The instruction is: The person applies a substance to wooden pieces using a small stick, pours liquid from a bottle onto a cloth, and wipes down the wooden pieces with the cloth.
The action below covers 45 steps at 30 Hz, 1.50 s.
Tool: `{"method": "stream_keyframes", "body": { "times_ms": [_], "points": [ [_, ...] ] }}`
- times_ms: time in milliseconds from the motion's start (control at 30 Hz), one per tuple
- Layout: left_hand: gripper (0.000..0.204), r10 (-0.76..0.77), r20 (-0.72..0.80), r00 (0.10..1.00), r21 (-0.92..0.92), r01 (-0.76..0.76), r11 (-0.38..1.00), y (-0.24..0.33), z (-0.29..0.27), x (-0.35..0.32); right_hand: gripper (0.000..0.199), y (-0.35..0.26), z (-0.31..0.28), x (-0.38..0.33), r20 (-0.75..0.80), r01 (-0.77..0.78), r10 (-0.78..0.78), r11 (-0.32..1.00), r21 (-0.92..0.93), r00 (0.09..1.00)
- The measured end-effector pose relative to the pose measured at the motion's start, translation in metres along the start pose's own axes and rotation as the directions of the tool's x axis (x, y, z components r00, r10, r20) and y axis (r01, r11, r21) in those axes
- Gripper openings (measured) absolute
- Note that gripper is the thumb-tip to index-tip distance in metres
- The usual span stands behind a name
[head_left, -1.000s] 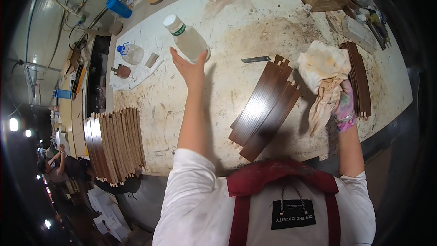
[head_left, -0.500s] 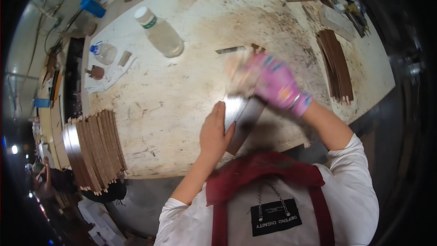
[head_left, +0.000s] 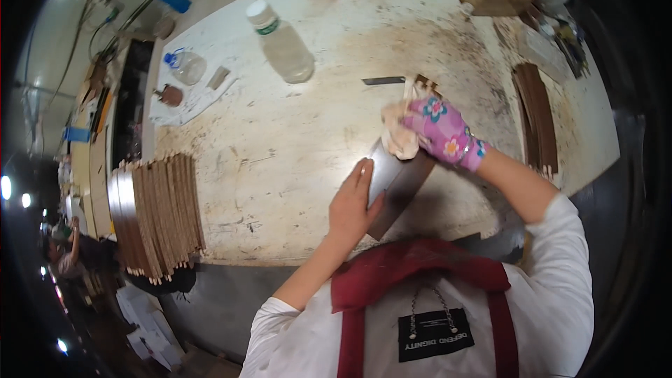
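My left hand point(head_left: 353, 203) grips the left edge of a dark brown, smooth flat panel point(head_left: 400, 199), fingers on its shiny side and thumb across its face. The panel lies slanted on the worktable near my body. In a pink glove with printed flowers, my right hand point(head_left: 448, 133) closes round a crumpled cream cloth point(head_left: 401, 143) and presses it against the panel's far end. A flat dark strip point(head_left: 383, 80), perhaps a blade, lies beyond the cloth. Beside it, a brown piece with pale pegs point(head_left: 425, 84) shows partly behind the glove.
A row of brown slats with pale peg ends point(head_left: 157, 213) stands at the table's left edge. More brown slats point(head_left: 535, 119) lie at the right. A large capped bottle point(head_left: 283, 49), a small clear bottle point(head_left: 187, 68) and a brown jar point(head_left: 170, 96) occupy the far left.
The view has shifted, so the table's things appear farther right. My right hand has slid the cloth a little nearer along the panel. My left hand keeps its grip.
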<state>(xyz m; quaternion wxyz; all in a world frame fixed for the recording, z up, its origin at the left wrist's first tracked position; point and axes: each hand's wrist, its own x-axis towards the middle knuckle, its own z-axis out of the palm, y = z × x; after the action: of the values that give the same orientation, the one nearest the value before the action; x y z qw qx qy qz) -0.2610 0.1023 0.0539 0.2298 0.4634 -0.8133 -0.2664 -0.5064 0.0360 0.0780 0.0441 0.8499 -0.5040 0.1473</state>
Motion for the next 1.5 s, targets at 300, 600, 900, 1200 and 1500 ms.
{"method": "stream_keyframes", "body": {
  "times_ms": [300,600,900,1200,1500],
  "points": [
    [0.059,-0.001,-0.022,1.0,0.046,0.002,0.999,0.0,0.001,0.002,0.023,0.037,-0.044,-0.003,-0.074,-0.305,0.318,0.941,0.145,0.945],
    [0.064,-0.007,0.057,0.998,-0.001,0.007,1.0,0.002,0.005,0.017,0.019,0.106,-0.02,-0.022,0.118,-0.618,0.616,0.786,-0.018,0.779],
    [0.065,0.05,0.061,0.997,0.11,-0.057,0.992,0.007,-0.008,0.004,0.025,0.048,-0.022,-0.007,0.125,-0.499,0.488,0.864,0.069,0.864],
    [0.045,-0.214,0.507,0.835,-0.859,0.509,-0.053,0.007,-0.064,0.024,0.021,0.034,-0.107,-0.029,-0.043,-0.313,0.61,0.464,0.829,0.791],
    [0.049,-0.113,0.588,0.801,-0.785,0.531,-0.321,0.012,-0.039,-0.016,0.016,-0.073,-0.047,0.009,-0.363,0.202,-0.14,0.969,0.139,0.921]
  ]
}}
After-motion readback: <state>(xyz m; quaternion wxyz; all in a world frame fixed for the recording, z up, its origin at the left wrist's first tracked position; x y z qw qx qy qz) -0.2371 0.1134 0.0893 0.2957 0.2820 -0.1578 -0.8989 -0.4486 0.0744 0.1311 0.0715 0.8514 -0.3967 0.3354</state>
